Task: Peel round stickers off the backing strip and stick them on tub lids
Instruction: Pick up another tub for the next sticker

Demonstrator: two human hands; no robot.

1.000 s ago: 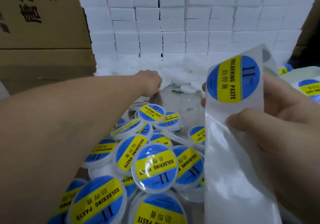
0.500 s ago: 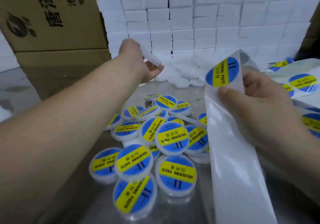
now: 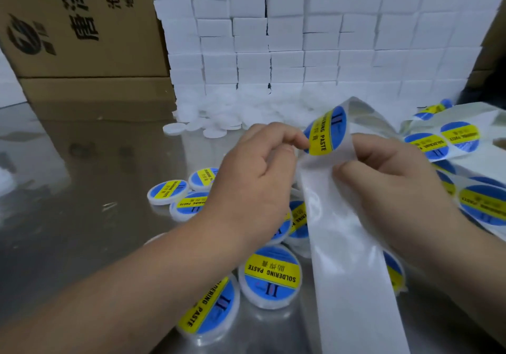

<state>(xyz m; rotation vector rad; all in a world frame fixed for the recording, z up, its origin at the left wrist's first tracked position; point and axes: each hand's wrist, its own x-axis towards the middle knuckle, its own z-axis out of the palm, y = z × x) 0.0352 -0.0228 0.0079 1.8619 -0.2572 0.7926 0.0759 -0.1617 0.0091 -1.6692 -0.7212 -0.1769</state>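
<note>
A round blue and yellow sticker (image 3: pixel 327 132) stands at the top of the white backing strip (image 3: pixel 347 258), its left edge lifted off. My left hand (image 3: pixel 254 173) pinches that edge between thumb and forefinger, the other fingers curled; whether it hides a lid I cannot tell. My right hand (image 3: pixel 391 184) grips the strip just below the sticker, thumb on the front. Several labelled tubs (image 3: pixel 271 277) lie on the steel table under my hands, and plain white lids (image 3: pixel 213 126) are heaped behind them.
A wall of stacked white boxes (image 3: pixel 301 39) closes the back. Cardboard cartons (image 3: pixel 82 25) stand at the back left. More sticker strip (image 3: pixel 460 137) lies folded at the right. Bare steel table (image 3: pixel 82 203) shows at the left.
My left hand came back from the white pile at the rear to the strip and now pinches the sticker's edge. My right hand has tilted the strip's top over.
</note>
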